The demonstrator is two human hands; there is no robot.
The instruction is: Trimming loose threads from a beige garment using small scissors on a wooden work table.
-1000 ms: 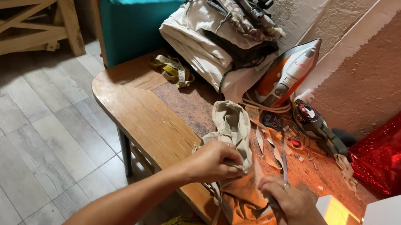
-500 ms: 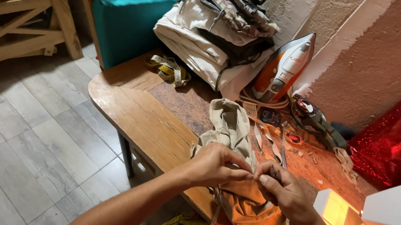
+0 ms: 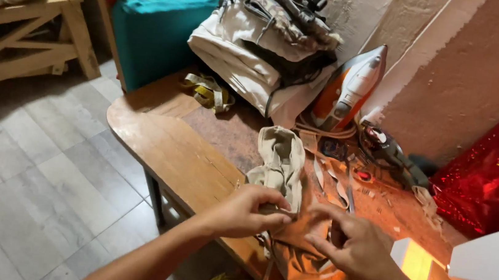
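The beige cloth point(image 3: 283, 168) lies on the wooden counter point(image 3: 179, 157) before you; your left hand point(image 3: 245, 210) pinches its near end, while your right hand point(image 3: 352, 246) hovers just beside it, fingers spread, holding nothing. Farther back stand one orange iron point(image 3: 349, 89) and one pile of folded clothes point(image 3: 260, 42).

A single head camera looks steeply down, close over the wooden table point(image 3: 168, 150).
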